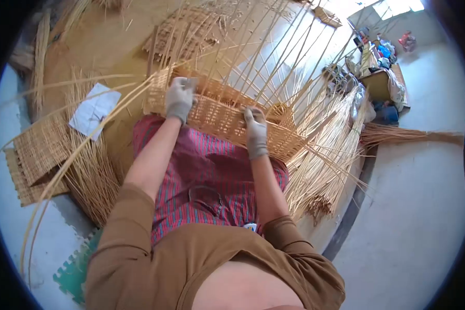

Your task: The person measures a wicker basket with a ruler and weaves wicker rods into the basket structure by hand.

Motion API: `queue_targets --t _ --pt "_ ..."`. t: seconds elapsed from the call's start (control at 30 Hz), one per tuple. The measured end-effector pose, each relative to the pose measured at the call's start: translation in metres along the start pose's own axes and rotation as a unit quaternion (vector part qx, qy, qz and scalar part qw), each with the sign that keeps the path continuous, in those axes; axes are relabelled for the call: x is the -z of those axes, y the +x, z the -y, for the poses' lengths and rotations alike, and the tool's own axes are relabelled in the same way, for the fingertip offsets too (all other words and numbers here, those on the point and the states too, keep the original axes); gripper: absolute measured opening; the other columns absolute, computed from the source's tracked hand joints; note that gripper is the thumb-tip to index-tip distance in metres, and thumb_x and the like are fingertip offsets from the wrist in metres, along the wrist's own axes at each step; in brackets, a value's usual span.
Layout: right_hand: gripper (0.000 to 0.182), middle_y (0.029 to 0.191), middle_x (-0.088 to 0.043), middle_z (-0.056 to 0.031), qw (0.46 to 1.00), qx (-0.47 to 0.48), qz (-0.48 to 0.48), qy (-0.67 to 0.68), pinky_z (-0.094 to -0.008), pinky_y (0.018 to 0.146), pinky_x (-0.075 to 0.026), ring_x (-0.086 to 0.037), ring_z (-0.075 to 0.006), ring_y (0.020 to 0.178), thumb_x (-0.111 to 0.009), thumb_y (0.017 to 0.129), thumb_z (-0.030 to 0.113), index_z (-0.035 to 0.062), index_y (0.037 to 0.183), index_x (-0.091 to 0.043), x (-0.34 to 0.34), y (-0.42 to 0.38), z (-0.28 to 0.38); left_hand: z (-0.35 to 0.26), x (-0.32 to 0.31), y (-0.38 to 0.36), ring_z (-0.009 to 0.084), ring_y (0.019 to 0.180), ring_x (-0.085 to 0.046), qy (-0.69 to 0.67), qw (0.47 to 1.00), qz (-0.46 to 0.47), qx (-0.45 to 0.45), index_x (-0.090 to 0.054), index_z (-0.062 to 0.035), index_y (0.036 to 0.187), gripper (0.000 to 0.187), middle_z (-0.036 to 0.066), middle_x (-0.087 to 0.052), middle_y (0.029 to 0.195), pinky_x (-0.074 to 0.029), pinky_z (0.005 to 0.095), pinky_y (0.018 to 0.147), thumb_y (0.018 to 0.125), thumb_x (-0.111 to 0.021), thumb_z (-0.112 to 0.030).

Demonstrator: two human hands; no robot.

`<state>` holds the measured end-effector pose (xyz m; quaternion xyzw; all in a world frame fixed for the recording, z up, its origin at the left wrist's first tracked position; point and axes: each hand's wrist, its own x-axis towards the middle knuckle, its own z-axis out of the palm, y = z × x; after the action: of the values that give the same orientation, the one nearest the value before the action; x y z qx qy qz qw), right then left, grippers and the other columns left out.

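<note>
A half-woven rattan basket [219, 116] rests against my lap, its upright stakes [263, 57] fanning away from me. My left hand [179, 98], in a grey glove, grips the basket's top edge near its left corner, fingers curled over the weave. My right hand [255, 132], also gloved, presses on the woven wall near the right side, fingers closed on a strand at the rim. A long loose cane [82, 139] curves from the left corner down to the floor.
Bundles of rattan canes lie at my right [325, 165] and left [90, 175]. Woven mats [36, 155] and a white paper [94, 108] sit on the left floor. Another woven panel [191, 31] lies beyond. A cluttered low table [380, 77] stands far right.
</note>
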<state>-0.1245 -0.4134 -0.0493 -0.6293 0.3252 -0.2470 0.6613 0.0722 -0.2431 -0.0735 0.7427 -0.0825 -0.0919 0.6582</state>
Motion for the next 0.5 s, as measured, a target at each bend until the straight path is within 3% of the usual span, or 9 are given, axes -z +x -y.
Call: queue_targets --t 0.03,0.1,0.13,0.17,0.23,0.3,0.4,0.43,0.5 --pt "0.006 0.095 -0.073 -0.0015 0.992 -0.02 -0.037 0.121 -0.0195 0.055 -0.045 -0.063 -0.0054 0.076 -0.068 0.099 0.016 0.01 0.102 -0.067 0.016 0.0 -0.005 -0.022 0.002 -0.01 0.0222 0.075 -0.072 -0.023 0.997 -0.061 -0.045 -0.061 -0.0063 0.117 0.021 0.016 -0.073 0.1 -0.057 0.0339 0.06 0.103 -0.058 -0.022" --pt "0.014 0.098 -0.071 -0.003 0.995 0.046 -0.06 0.066 -0.0232 0.067 -0.05 -0.065 -0.0097 0.085 -0.069 0.096 0.01 0.0103 0.11 -0.065 0.054 0.003 -0.034 -0.048 -0.006 -0.024 0.0299 0.083 -0.072 0.066 0.986 0.037 -0.147 -0.058 -0.0099 0.124 0.027 0.018 -0.072 0.104 -0.057 0.0399 0.068 0.104 -0.055 -0.028" --pt "0.021 0.102 -0.071 -0.0059 0.985 -0.058 -0.076 0.141 -0.028 0.078 -0.054 -0.067 -0.014 0.094 -0.068 0.096 0.009 0.0098 0.117 -0.065 0.066 -0.003 -0.046 -0.051 -0.013 -0.034 0.0376 0.092 -0.072 0.154 0.951 0.137 -0.232 -0.056 -0.0135 0.13 0.033 0.021 -0.072 0.109 -0.057 0.0459 0.076 0.105 -0.052 -0.033" --pt "0.021 0.102 -0.071 -0.0059 0.985 -0.065 -0.082 0.14 -0.028 0.078 -0.054 -0.067 -0.014 0.094 -0.068 0.096 0.009 0.0098 0.117 -0.065 0.059 -0.014 -0.041 -0.044 -0.025 -0.043 0.0376 0.092 -0.072 0.154 0.951 0.144 -0.226 -0.056 -0.0135 0.13 0.033 0.021 -0.072 0.109 -0.057 0.0459 0.076 0.105 -0.052 -0.033" --pt "0.041 0.114 -0.068 -0.0123 0.989 0.021 -0.134 0.058 -0.0305 0.084 -0.055 -0.067 -0.0182 0.098 -0.066 0.094 0.005 0.0088 0.134 -0.057 0.015 -0.005 0.014 -0.041 -0.057 -0.034 0.0467 0.106 -0.065 0.366 0.89 0.272 -0.034 -0.047 -0.0207 0.141 0.043 0.024 -0.069 0.116 -0.051 0.0544 0.088 0.104 -0.047 -0.043" --pt "0.049 0.121 -0.066 -0.0137 0.974 0.191 -0.044 -0.118 -0.0316 0.08 -0.056 -0.068 -0.0178 0.098 -0.064 0.094 0.003 0.0087 0.141 -0.05 -0.021 0.041 0.059 -0.046 -0.067 -0.036 0.045 0.109 -0.066 0.377 0.889 0.261 -0.009 -0.046 -0.019 0.144 0.049 0.023 -0.068 0.119 -0.05 0.0545 0.091 0.104 -0.043 -0.047" --pt "0.043 0.123 -0.066 -0.0121 0.803 0.467 -0.09 -0.359 -0.0286 0.08 -0.056 -0.068 -0.0148 0.103 -0.063 0.094 0.003 0.0077 0.136 -0.056 -0.061 0.105 0.085 -0.036 -0.073 -0.032 0.0436 0.111 -0.066 0.402 0.887 0.226 0.029 -0.045 -0.0185 0.147 0.058 0.022 -0.068 0.122 -0.05 0.0552 0.093 0.103 -0.036 -0.056" --pt "0.042 0.125 -0.065 -0.0124 0.902 0.337 -0.027 -0.267 -0.0303 0.086 -0.055 -0.066 -0.0148 0.105 -0.061 0.095 0.002 0.0056 0.136 -0.055 -0.056 0.111 0.085 -0.025 -0.072 -0.027 0.0433 0.108 -0.067 0.373 0.902 0.218 0.0 -0.046 -0.0202 0.147 0.054 0.022 -0.07 0.117 -0.05 0.0553 0.092 0.103 -0.04 -0.052" --pt "0.037 0.122 -0.064 -0.0116 0.976 0.211 0.004 -0.043 -0.0332 0.092 -0.053 -0.063 -0.0158 0.103 -0.057 0.097 0.003 0.0028 0.134 -0.055 -0.026 0.093 0.082 -0.027 -0.065 -0.03 0.0429 0.105 -0.068 0.335 0.918 0.211 -0.021 -0.046 -0.0219 0.146 0.051 0.021 -0.072 0.111 -0.051 0.0555 0.09 0.103 -0.044 -0.048"
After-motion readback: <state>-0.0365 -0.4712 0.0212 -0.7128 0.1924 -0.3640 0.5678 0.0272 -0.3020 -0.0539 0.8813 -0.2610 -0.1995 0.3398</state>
